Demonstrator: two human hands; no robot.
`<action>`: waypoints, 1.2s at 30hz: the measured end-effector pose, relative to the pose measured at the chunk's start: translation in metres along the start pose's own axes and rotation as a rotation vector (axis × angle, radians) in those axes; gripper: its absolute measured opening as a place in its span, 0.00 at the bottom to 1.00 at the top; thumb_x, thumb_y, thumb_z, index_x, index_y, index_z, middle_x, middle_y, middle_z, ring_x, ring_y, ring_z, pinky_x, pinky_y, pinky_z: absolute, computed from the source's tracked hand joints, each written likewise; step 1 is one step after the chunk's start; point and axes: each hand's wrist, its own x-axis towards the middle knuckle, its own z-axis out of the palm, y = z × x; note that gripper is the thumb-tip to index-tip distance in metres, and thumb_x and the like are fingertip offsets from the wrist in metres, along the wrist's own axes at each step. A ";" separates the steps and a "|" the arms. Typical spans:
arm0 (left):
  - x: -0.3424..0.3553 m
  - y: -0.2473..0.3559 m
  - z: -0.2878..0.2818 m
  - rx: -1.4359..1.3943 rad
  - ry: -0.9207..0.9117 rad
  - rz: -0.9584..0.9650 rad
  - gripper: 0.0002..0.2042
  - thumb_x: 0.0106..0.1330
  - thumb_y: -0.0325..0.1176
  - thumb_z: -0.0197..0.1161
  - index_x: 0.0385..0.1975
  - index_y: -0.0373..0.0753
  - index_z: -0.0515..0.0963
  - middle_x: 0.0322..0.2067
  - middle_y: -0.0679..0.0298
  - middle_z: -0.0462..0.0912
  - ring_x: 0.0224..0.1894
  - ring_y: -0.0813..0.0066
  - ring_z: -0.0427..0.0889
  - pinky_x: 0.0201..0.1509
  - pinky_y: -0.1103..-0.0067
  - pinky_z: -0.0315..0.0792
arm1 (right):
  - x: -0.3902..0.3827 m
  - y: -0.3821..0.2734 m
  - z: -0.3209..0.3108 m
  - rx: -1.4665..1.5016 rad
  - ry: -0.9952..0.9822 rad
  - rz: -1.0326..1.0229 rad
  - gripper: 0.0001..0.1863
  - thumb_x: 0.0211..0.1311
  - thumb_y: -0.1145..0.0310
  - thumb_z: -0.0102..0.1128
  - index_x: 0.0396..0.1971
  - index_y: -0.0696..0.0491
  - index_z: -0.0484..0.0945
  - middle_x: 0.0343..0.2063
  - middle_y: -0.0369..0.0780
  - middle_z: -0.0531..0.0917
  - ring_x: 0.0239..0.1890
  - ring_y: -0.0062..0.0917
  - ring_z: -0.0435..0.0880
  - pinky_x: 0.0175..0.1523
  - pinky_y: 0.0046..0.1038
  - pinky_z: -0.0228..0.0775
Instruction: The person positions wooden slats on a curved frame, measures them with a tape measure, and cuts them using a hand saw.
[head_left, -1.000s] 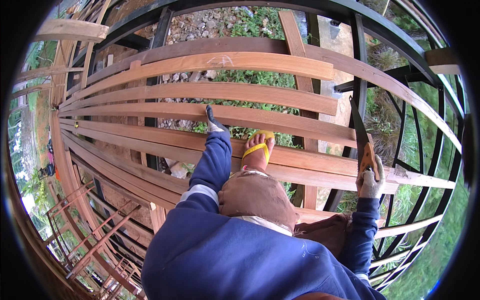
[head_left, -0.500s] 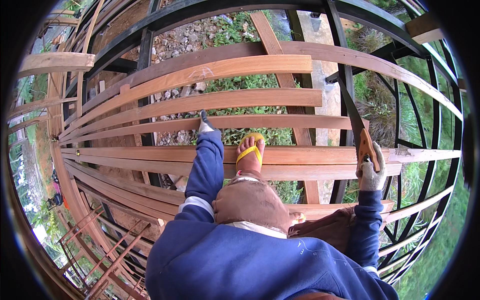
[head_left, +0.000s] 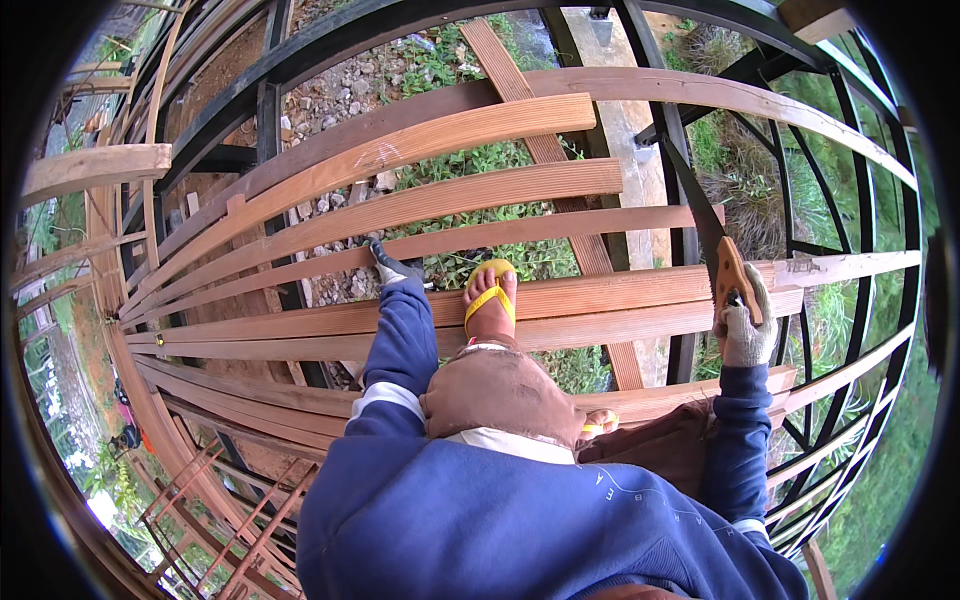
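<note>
Probably light with a springy blade, the handsaw [head_left: 704,222] is near the plank ends [head_left: 789,302] on your right, best gripped as your right hand [head_left: 748,325] has it, fingers closed round the wooden handle [head_left: 732,268], though I cannot tell whether your left hand [head_left: 397,267] grips the narrow plank [head_left: 560,224].

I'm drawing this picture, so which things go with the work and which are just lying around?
Seem part of the work:
- handsaw, gripped in the right hand
- plank at the left hand
- long planks beside it

Just around, down below:
- grey stones
- green plants
</note>
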 end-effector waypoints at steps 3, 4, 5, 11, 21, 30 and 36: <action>0.015 0.011 -0.001 0.110 0.056 0.012 0.35 0.58 0.66 0.67 0.63 0.61 0.68 0.57 0.63 0.75 0.54 0.58 0.77 0.51 0.54 0.78 | -0.008 -0.011 0.005 0.047 0.045 0.008 0.36 0.50 0.81 0.50 0.66 0.57 0.69 0.38 0.42 0.82 0.18 0.14 0.73 0.21 0.18 0.68; 0.017 0.014 0.001 0.163 0.091 -0.018 0.34 0.59 0.67 0.65 0.63 0.61 0.68 0.57 0.64 0.75 0.54 0.59 0.77 0.51 0.53 0.77 | -0.013 -0.015 0.009 0.062 0.062 0.008 0.36 0.50 0.81 0.50 0.66 0.57 0.69 0.39 0.43 0.82 0.18 0.14 0.73 0.21 0.18 0.68; -0.005 -0.016 0.025 0.201 0.092 -0.093 0.33 0.61 0.68 0.62 0.62 0.59 0.70 0.55 0.65 0.78 0.55 0.61 0.77 0.52 0.54 0.76 | -0.016 -0.021 0.004 0.053 0.104 -0.009 0.36 0.50 0.82 0.50 0.66 0.57 0.69 0.39 0.42 0.81 0.18 0.14 0.72 0.21 0.18 0.67; -0.047 -0.045 0.046 0.326 -0.092 -0.302 0.37 0.58 0.64 0.69 0.62 0.49 0.69 0.55 0.55 0.75 0.55 0.53 0.76 0.58 0.51 0.76 | -0.015 -0.034 0.021 0.098 0.041 -0.028 0.37 0.46 0.83 0.50 0.64 0.59 0.70 0.36 0.42 0.80 0.19 0.16 0.72 0.22 0.18 0.67; -0.068 0.012 0.069 1.690 -0.247 0.352 0.35 0.57 0.52 0.74 0.56 0.34 0.70 0.52 0.46 0.77 0.53 0.50 0.80 0.58 0.62 0.76 | -0.001 -0.018 -0.001 0.124 0.067 0.006 0.35 0.51 0.83 0.50 0.65 0.56 0.70 0.35 0.39 0.79 0.21 0.15 0.74 0.25 0.17 0.70; -0.044 -0.021 0.016 1.660 0.215 0.705 0.39 0.45 0.39 0.82 0.59 0.41 0.70 0.57 0.50 0.71 0.63 0.55 0.71 0.65 0.62 0.68 | -0.015 -0.014 -0.026 0.117 0.184 0.049 0.35 0.52 0.84 0.51 0.65 0.55 0.71 0.33 0.38 0.79 0.21 0.15 0.75 0.24 0.18 0.71; 0.036 -0.015 -0.049 0.158 -0.042 -0.132 0.36 0.57 0.61 0.72 0.62 0.49 0.71 0.61 0.58 0.75 0.53 0.60 0.78 0.53 0.61 0.76 | -0.017 -0.005 -0.037 0.117 0.199 0.011 0.35 0.52 0.84 0.49 0.65 0.56 0.71 0.28 0.36 0.78 0.18 0.15 0.73 0.23 0.18 0.69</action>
